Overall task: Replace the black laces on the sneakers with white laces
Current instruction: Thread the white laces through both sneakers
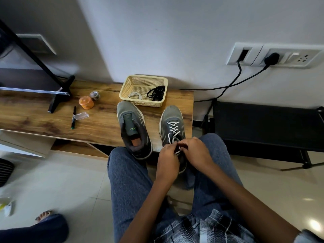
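Thin white cord lace [172,133], soft, limp: pinched by left hand [167,161] and right hand [194,151] at top eyelets of grey mesh sneaker [172,125]; best held near tips.

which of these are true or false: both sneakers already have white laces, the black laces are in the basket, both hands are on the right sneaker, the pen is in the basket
1. Both sneakers have white laces: false. The right sneaker has a white lace; the left sneaker has none.
2. The black laces are in the basket: true.
3. The left hand and right hand are both at the right sneaker: true.
4. The pen is in the basket: false. It lies on the wooden table.
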Tool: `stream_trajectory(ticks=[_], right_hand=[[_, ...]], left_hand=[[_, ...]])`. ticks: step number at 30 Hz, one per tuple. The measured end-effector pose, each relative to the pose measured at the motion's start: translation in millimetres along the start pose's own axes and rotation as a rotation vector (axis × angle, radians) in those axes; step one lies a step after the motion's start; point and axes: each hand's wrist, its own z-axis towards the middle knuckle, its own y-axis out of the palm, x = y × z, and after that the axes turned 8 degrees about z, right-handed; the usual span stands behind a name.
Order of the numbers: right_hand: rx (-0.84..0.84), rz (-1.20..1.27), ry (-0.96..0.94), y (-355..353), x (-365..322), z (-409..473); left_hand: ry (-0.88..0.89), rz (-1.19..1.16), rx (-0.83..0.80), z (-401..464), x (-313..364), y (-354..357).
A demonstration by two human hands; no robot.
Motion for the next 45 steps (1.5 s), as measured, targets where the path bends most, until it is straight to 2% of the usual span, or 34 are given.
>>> stream_trajectory(ticks=[3, 5, 7, 11, 15, 17, 21, 25, 31, 34, 36, 38, 41, 43, 45], right_hand=[[-0.067, -0.115, -0.059, 2.9, 1.4, -0.5], [-0.137, -0.176, -0.1, 5.4, 2.0, -0.7], [-0.162, -0.176, -0.092, 3.5, 0.9, -0.6], [-0.128, -0.054, -0.014, -5.7, -2.0, 0.7], [-0.293, -0.132, 0.015, 1.5, -1.2, 0.6], [-0.324, -0.165, 0.037, 8.1, -0.8, -1.3], [-0.28, -0.167, 0.055, 13.0, -1.9, -2.3], [-0.137, -0.079, 0.079, 8.5, 1.3, -5.7], [0.133, 0.255, 0.127, 6.1, 5.6, -4.9], [0.141, 0.32, 0.144, 3.5, 5.2, -4.0], [0.138, 0.346, 0.153, 2.3, 4.9, -4.1], [0.162, 0.363, 0.157, 2.2, 4.8, -3.5], [0.218, 0.345, 0.16, 3.2, 5.5, -2.1], [0.219, 0.289, 0.177, 4.8, 6.5, 0.0], [0.173, 0.222, 0.213, 7.1, 8.3, 3.1]], left_hand=[[-0.054, -0.062, 0.157, -4.2, -4.5, -7.5], [-0.099, -0.092, 0.204, -5.3, -11.0, -11.2], [-0.17, -0.114, 0.17, -5.6, -17.9, -14.7], [-0.324, -0.188, -0.002, -4.3, -21.9, -16.6], [-0.35, -0.162, -0.012, 0.8, -16.1, -12.5], [-0.344, -0.097, 0.009, 3.0, -12.4, -12.9], [-0.253, 0.023, 0.058, 5.1, -2.7, -14.5], [-0.159, 0.061, 0.081, 6.1, 4.5, -10.0], [0.047, 0.222, -0.103, 8.8, 11.3, -4.9], [0.059, 0.202, -0.208, 14.8, 9.2, -3.6], [0.033, 0.154, -0.218, 18.1, 5.8, -2.4], [0.02, 0.11, -0.139, 18.5, 2.3, -1.6], [-0.002, 0.023, 0.1, 14.4, -2.6, -2.6], [-0.01, 0.082, 0.315, 12.6, -5.9, -6.7], [-0.104, 0.183, 0.504, 13.3, -12.5, -13.1]])
